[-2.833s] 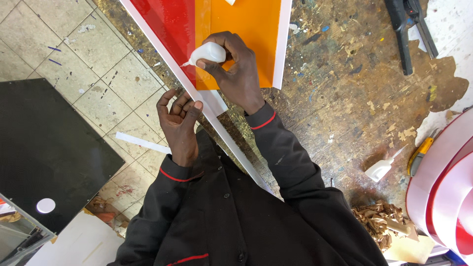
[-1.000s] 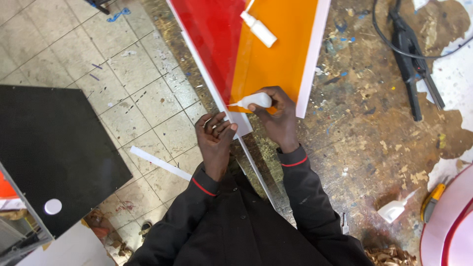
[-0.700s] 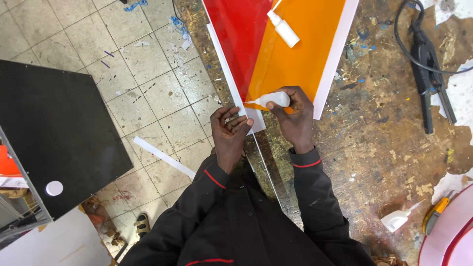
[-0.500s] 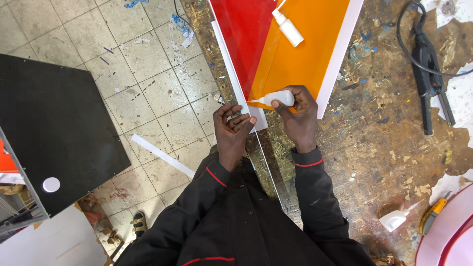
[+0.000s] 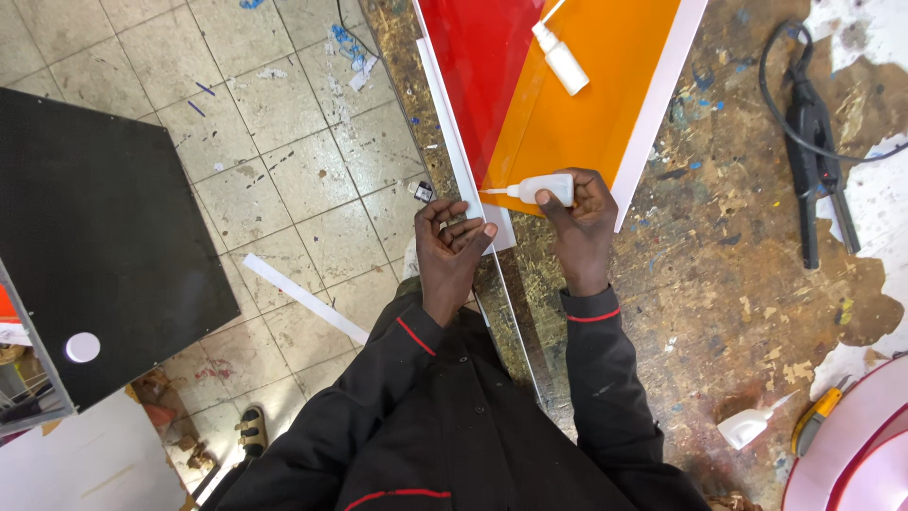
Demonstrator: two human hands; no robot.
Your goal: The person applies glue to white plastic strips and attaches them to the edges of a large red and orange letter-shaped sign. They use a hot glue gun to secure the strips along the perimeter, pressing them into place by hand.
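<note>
Since a moment ago, the small white glue bottle (image 5: 547,188) has tilted so its nozzle points left at the seam where the orange panel (image 5: 586,123) meets the red panel (image 5: 473,66). The right hand (image 5: 579,227) grasps that bottle at the panels' near corner. The left hand (image 5: 449,251) rests curled, fingers on the white edge strip (image 5: 454,151), gripping nothing. A second white bottle (image 5: 560,59) lies on the orange panel, well apart. Both panels sit on the scarred workbench (image 5: 719,265); a black tool (image 5: 811,161) lies further right.
</note>
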